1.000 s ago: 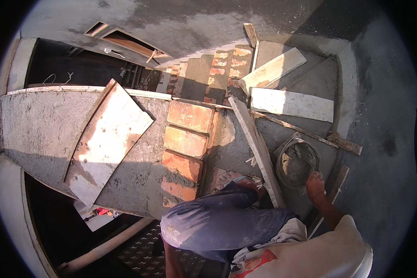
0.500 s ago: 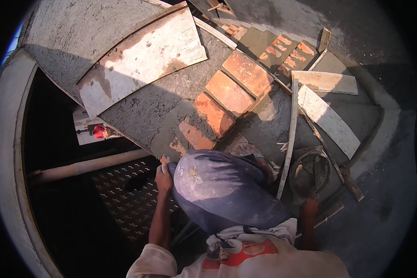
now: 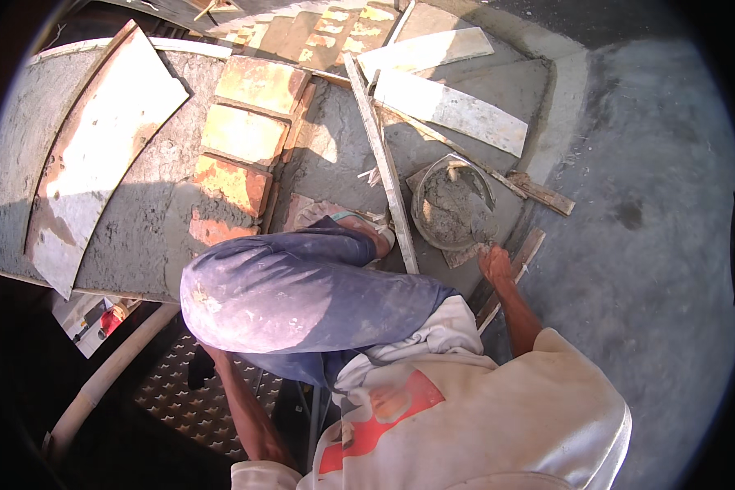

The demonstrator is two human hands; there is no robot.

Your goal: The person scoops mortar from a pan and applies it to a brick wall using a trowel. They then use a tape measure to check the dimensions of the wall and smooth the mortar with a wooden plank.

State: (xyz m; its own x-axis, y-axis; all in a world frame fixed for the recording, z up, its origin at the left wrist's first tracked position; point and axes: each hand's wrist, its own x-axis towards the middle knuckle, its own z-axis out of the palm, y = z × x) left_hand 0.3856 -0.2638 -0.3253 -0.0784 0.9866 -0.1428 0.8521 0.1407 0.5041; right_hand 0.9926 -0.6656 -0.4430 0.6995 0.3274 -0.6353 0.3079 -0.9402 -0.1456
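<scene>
My right hand (image 3: 496, 263) is closed at the near edge of a round bucket (image 3: 416, 217). It grips a trowel (image 3: 483, 226), whose grey blade rests over the mortar (image 3: 447, 200); the handle is mostly hidden in my fingers. Grey mortar fills much of the bucket. My left hand (image 3: 213, 353) is at the near side of my raised knee, and its fingers are hidden by the trouser leg (image 3: 302, 286). Beyond the knee, a row of orange bricks (image 3: 245, 133) lies in wet mortar, the nearest ones partly smeared with grey.
A pale board (image 3: 98, 155) lies on the mortared slab at left. A wooden strip (image 3: 380, 159) runs beside the bucket, with two boards (image 3: 453, 110) beyond. Below left are a dark drop, a pole (image 3: 110, 371) and a perforated panel (image 3: 192, 400). Grey floor (image 3: 629, 286) extends right.
The view has swung right, so bricks and bucket appear farther left. My right hand and the bucket now show more clearly in sunlight. My left fingers, visible at the knee before, are now hidden.
</scene>
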